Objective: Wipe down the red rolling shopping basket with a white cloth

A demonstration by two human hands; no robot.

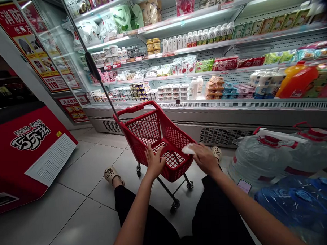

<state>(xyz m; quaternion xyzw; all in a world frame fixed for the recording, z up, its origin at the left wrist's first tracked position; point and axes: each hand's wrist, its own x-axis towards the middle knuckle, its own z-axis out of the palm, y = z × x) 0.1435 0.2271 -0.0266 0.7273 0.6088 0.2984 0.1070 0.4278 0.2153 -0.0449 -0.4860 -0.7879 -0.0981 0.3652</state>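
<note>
A small red plastic shopping cart (170,131) stands upright on its wheels between my legs. My left hand (154,160) rests at the cart's near left rim with its fingers apart, holding nothing. In my right hand (206,159) is a crumpled white tissue (188,149), pinched between the fingers at the cart's right rim. Whether the tissue is pressed to the plastic or just above it, I cannot tell. The basket's grid walls and floor show, with no goods in it. A thin pole with a black grip (92,66) rises from the cart's handle end.
Behind the cart runs an open refrigerated shelf (157,106) stocked with dairy and drinks. On the right stand large clear water jugs (258,158), blue water jugs (299,198) and a lit phone (244,186). A red freezer (32,153) is on the left.
</note>
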